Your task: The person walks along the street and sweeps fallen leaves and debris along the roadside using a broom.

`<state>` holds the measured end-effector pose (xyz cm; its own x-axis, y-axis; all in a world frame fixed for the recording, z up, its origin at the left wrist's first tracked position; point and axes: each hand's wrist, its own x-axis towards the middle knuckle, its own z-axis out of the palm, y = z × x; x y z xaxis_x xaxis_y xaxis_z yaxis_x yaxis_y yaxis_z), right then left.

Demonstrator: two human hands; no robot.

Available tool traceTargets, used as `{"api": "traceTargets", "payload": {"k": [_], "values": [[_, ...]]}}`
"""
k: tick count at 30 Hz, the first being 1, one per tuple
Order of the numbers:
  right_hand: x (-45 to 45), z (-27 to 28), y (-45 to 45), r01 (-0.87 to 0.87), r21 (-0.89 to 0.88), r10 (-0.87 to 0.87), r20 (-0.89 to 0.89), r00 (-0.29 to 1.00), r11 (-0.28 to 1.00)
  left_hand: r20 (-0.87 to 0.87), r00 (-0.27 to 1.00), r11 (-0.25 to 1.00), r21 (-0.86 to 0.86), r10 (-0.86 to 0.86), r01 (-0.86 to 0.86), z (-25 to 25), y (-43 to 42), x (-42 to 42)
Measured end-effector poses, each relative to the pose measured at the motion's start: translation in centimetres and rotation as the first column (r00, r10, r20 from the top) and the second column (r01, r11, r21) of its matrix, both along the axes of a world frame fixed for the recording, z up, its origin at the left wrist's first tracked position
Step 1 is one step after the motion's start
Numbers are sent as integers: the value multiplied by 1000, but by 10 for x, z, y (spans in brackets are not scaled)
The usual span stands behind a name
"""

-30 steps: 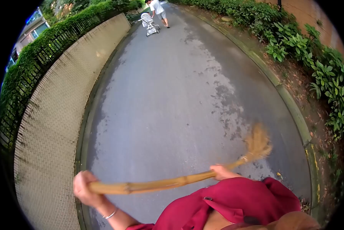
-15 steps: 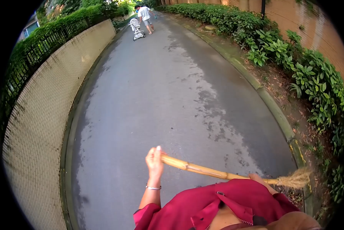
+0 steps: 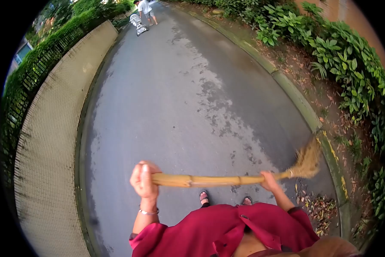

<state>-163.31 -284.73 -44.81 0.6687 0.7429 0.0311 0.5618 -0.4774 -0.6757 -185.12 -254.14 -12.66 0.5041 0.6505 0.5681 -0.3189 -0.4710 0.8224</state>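
Observation:
A broom with a bamboo handle [image 3: 214, 181] lies nearly level across the front of my body. My left hand [image 3: 144, 179] is closed round the handle's left end, with a bracelet on that wrist. Farther along, close to the bristles, my right hand [image 3: 269, 181] wraps the same handle. The straw-coloured broom head [image 3: 306, 162] fans out to the right over the road, near the kerb, and looks slightly blurred. Just behind it a pile of dry leaves [image 3: 319, 212] lies against the kerb, right of my sandalled feet [image 3: 204, 196].
A paved road [image 3: 158, 103] with damp patches runs ahead. Along the left stands a tiled wall [image 3: 59, 115] topped by a fence and hedge. A stone kerb [image 3: 295, 96] and bushes [image 3: 351, 77] border the right. Far ahead, a person [image 3: 145, 10] stands beside a stroller [image 3: 138, 25].
Both hands have moved the broom left and its head has swung forward from the kerb. My right hand and feet now show clearly. The view has tilted down.

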Motion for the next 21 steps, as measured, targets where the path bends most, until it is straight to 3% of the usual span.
{"api": "traceTargets", "payload": {"k": [3,5,6,7,9,12,14,15,16,17,18,19,20,21], "values": [[-24,-11,-81,172,-112,-179,-50,983,979,-20,983,979,-101,-181,178,-18,-41,32],[-42,-14,-127,177,-242,-210,-118,971,954,-135,971,968,-184,-199,173,-44,-58,41],[-53,-41,-154,163,-275,-173,-13,985,947,-178,954,956,-210,-241,203,-62,-63,42],[-60,-52,-172,108,-413,-172,-120,978,904,-218,927,937,-242,-306,253,-78,-63,42],[-74,-57,-187,95,-513,-251,-245,936,853,-422,899,973,-229,-117,20,-107,-65,36],[-100,13,-158,102,-408,-173,-141,975,907,-421,907,978,-183,15,-101,-92,-38,6],[-113,24,-132,44,-378,-104,-139,985,925,-345,935,946,-268,85,-185,-90,-19,-33],[-119,34,-117,35,-356,-78,-107,991,934,-346,930,951,-224,129,-215,-91,-11,-56],[-122,41,-100,22,-330,-48,-71,996,944,-330,920,937,-203,209,-286,-83,-9,-75],[-126,41,-84,-14,-311,-14,-85,996,950,-386,877,955,37,287,-296,-73,5,-103],[-130,32,-65,-86,-321,35,-163,986,943,-308,858,897,-31,411,-441,-49,-2,-115],[-138,65,-43,-99,-270,76,-96,992,958,-255,847,871,-36,467,-491,-26,4,-138],[-147,73,-25,-99,-81,102,37,994,992,-219,810,838,82,544,-540,-1,9,-163],[-151,90,0,-168,-88,166,-28,986,982,-161,834,841,-35,528,-540,28,7,-181]]}}
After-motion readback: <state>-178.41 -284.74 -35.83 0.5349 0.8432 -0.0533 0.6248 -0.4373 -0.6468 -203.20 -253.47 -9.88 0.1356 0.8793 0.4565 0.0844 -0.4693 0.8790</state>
